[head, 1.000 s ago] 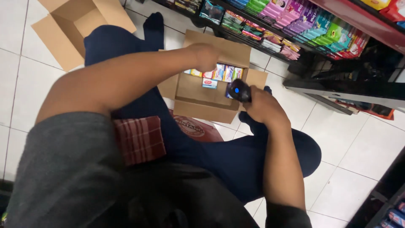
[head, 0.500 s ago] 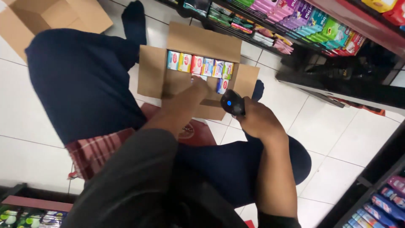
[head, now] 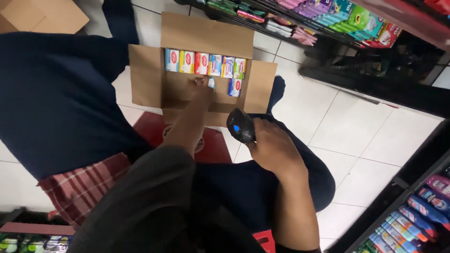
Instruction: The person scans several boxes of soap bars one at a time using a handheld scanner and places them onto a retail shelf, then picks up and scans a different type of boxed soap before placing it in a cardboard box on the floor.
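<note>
Left hand (head: 202, 89) inside cardboard box (head: 206, 35), touching small packet (head: 211, 83).

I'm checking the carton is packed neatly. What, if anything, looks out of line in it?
One box sits alone below the neat back row, out of line. The left hand reaches beside it; the right hand holds a scanner.

Beyond my knees, white floor tiles (head: 375, 136) with dark grout lines cover the aisle. A dark shelf unit (head: 328, 28) ahead of me carries rows of pink, purple, teal and green packets. A second shelf (head: 417, 206) at lower right holds upright coloured pouches. A closed cardboard carton (head: 42, 16) sits at upper left. A red-checked cloth (head: 84, 187) lies over my lap.
</note>
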